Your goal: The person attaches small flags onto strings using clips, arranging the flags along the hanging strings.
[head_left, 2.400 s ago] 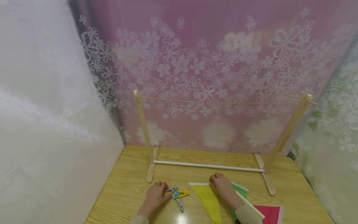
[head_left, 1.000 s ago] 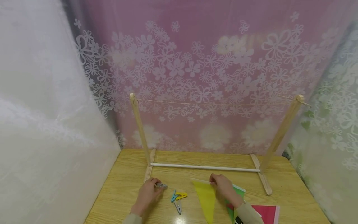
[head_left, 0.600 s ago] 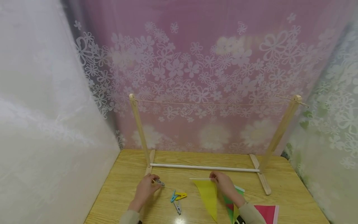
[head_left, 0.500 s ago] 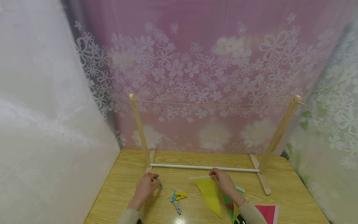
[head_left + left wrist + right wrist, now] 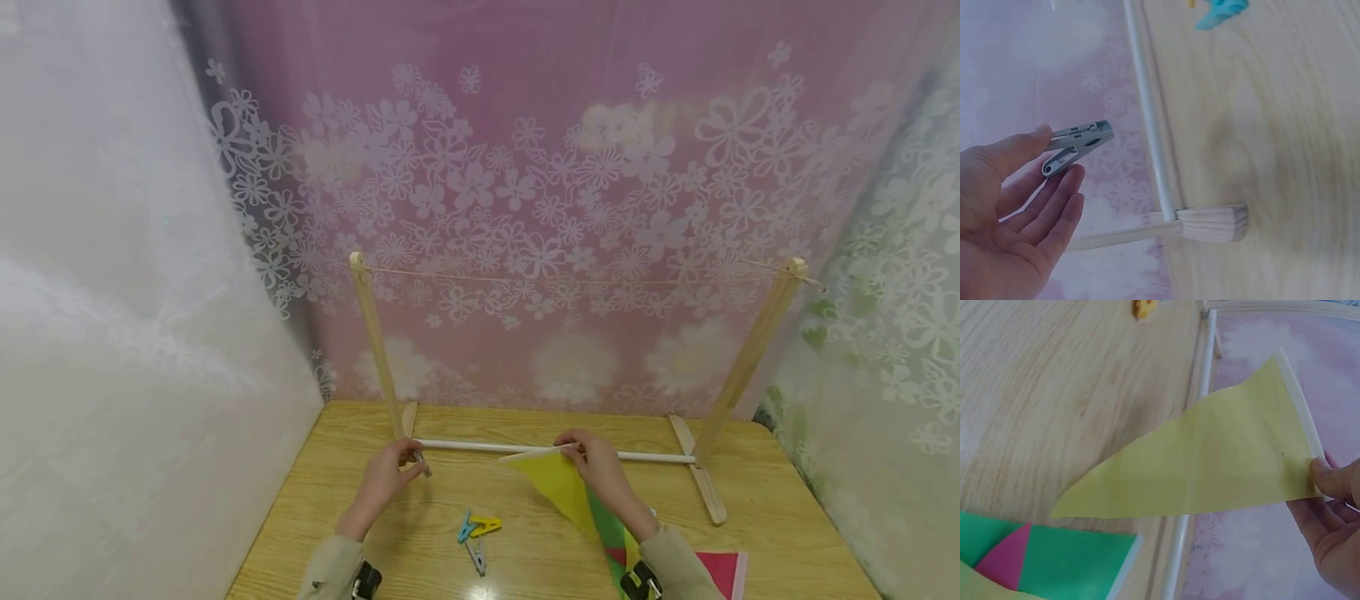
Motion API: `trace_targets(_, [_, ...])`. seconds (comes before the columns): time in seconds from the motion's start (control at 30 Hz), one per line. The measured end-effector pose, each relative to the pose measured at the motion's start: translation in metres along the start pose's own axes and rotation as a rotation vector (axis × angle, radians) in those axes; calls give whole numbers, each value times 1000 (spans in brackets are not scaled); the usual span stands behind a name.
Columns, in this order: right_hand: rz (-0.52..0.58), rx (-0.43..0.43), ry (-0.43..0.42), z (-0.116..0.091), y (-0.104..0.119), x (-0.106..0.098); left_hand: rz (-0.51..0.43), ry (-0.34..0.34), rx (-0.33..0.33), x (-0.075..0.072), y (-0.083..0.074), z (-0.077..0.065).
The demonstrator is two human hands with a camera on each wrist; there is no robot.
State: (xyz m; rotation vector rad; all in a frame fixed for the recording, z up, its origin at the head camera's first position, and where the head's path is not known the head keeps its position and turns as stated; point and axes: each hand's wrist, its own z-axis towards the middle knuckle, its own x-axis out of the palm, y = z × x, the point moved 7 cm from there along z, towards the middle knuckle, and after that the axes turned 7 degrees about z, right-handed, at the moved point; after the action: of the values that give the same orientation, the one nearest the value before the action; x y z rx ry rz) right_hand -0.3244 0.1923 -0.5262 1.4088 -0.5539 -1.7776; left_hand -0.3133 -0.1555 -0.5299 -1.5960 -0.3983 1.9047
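Note:
My left hand (image 5: 384, 482) pinches a grey clothespin (image 5: 1080, 145) by its handles between thumb and fingers, beside the left post of the wooden stand. My right hand (image 5: 602, 473) grips a yellow triangular pennant (image 5: 1210, 456) at one end of its white top edge; the pointed tip hangs down toward the table. On the table between the hands lie a blue clothespin (image 5: 466, 527), a yellow clothespin (image 5: 486, 524) and another grey clothespin (image 5: 477, 557). Green pennant (image 5: 1079, 556) and red pennant (image 5: 723, 573) lie below and beside my right forearm, partly overlapped.
A wooden stand has a left post (image 5: 375, 350), a right post (image 5: 756, 358), a white crossbar (image 5: 472, 447) low between them and a thin string (image 5: 465, 276) strung across the top. Flowered curtains (image 5: 562, 167) hang close behind the wood-grain table (image 5: 337, 500).
Both hands have risen and moved away from the body toward the stand. The left hand has taken a grey clothespin from the pile; the right has lifted the yellow pennant off the table.

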Motion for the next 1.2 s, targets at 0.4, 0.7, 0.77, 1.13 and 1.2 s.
trace_targets(0.4, [158,26,-44,15,24,-5,-252,120,-30,-23,-12,17])
trace_targets(0.7, [317,58,-34,26,40,-6,-368,182,-89,-38,-21,27])
trace_targets(0.77, [347,57,-27,29,45,-6,-369,187,-97,-43,-24,29])
trace_targets(1.13, [556,135,99,41,67,0,-381,186,-27,-78,-40,44])
trace_targets(1.2, [575,147,131,43,73,1,-376,178,-30,-86,-43,47])
